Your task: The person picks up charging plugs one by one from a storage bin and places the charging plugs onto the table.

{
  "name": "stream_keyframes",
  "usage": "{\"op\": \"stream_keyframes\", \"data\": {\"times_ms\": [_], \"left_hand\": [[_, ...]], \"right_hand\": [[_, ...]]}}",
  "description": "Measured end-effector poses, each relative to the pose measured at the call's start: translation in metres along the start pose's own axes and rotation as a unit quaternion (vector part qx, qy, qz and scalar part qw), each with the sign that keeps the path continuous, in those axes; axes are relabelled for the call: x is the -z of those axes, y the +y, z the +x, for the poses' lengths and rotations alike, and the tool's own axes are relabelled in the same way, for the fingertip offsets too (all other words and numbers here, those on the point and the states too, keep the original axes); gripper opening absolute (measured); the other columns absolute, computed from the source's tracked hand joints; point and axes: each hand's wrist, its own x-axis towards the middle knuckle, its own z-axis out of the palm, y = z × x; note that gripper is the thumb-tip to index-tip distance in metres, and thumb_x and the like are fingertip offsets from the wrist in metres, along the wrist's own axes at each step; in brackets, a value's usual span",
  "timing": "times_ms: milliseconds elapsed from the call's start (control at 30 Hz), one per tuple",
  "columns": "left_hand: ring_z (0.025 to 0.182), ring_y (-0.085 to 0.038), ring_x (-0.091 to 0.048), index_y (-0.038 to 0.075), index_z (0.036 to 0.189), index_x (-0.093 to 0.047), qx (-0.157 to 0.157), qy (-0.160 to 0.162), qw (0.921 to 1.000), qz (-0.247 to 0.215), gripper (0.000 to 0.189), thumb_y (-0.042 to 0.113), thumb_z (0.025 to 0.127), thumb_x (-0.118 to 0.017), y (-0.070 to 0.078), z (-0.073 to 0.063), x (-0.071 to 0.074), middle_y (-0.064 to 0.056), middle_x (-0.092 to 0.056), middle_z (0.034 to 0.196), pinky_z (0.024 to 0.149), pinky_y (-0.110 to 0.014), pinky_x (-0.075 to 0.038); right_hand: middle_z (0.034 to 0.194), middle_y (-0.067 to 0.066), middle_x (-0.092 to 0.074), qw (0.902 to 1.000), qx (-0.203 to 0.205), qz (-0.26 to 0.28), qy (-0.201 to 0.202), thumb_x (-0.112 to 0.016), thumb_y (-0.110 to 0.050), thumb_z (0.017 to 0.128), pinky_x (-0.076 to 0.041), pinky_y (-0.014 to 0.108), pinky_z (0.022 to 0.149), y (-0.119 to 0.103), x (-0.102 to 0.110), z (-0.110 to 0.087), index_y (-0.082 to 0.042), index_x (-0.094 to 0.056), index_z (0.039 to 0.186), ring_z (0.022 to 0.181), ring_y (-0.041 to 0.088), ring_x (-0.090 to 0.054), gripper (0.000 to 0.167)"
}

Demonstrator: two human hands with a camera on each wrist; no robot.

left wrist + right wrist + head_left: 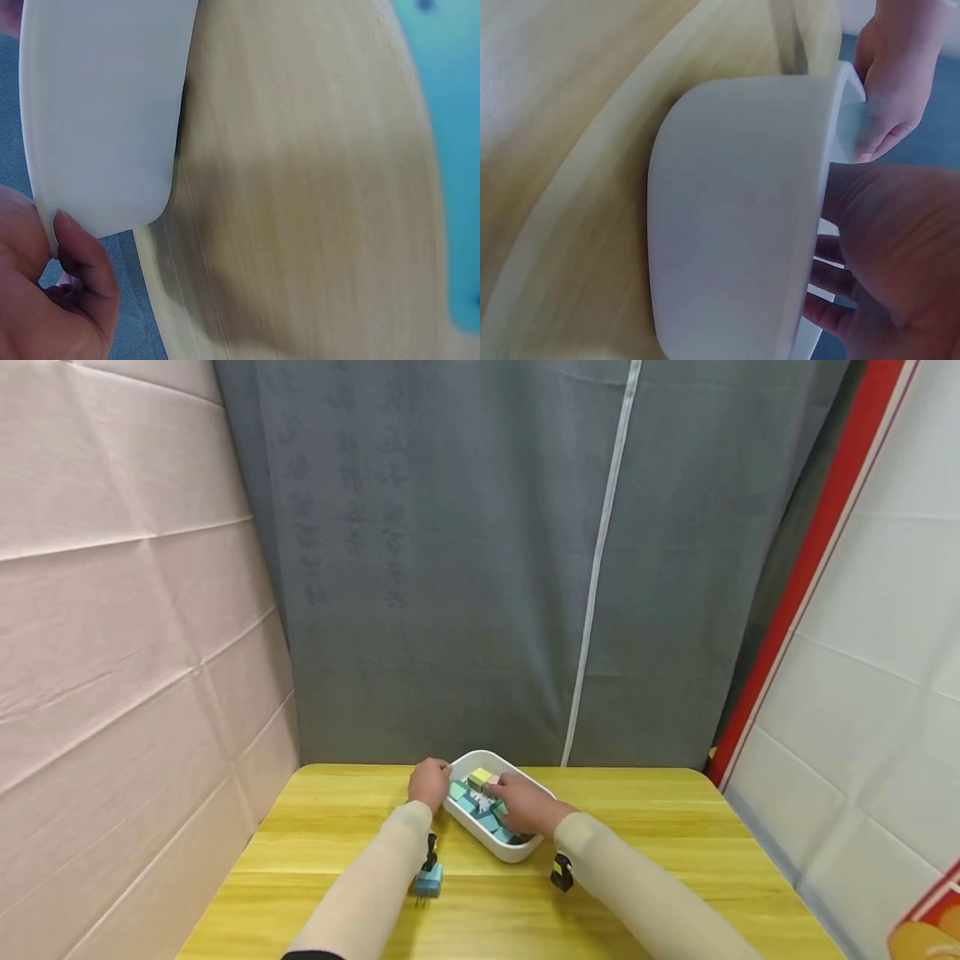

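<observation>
A white tub (510, 850) with a rounded rim sits on the table, holding several small blocks (467, 802) in green, teal, yellow and pink. At its far left end, my left hand (430, 783) pinches the rim between thumb and fingers; the left wrist view shows this hand (56, 281) at the tub's corner (105, 135). My right hand (528, 804) reaches over the near right side into the tub, beside a pink block (494, 780). In the right wrist view, the tub wall (727, 210) hides that hand's fingertips (829, 281), so any hold on a block cannot be seen.
A small blue boxy thing (428, 880) with thin dark prongs lies on the wooden table (330, 835), next to the left forearm. Behind the table hangs a grey curtain (450, 610). Pale cloth walls (135, 652) stand on both sides.
</observation>
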Motion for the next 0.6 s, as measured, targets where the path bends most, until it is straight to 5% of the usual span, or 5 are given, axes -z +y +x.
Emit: {"op": "stream_keyframes", "data": {"times_ms": [267,600], "left_hand": [[0.109,-0.034,-0.073,0.001,0.127,-0.081,0.002,0.005,1.0,-0.001,0.027,0.019,0.113,-0.065,0.003,-0.002,0.001,-0.017,-0.078,0.124,0.105,-0.058,-0.059],[0.11,-0.034,-0.072,0.001,0.129,-0.08,0.006,0.005,1.0,-0.003,0.028,0.02,0.114,-0.065,0.004,-0.002,0.001,-0.017,-0.077,0.126,0.106,-0.058,-0.059]], "right_hand": [[0.112,0.0,-0.066,0.9988,0.011,-0.035,-0.032,-0.084,-0.014,0.098,-0.059,0.037,0.101,-0.004,0.004,0.005,-0.023,-0.075,0.143,0.097,0.018,-0.058,0.047],[0.103,0.001,-0.069,0.9979,0.014,-0.046,-0.043,-0.088,-0.017,0.096,-0.06,0.034,0.092,0.002,-0.002,0.018,-0.023,-0.08,0.135,0.09,0.018,-0.06,0.04]]}}
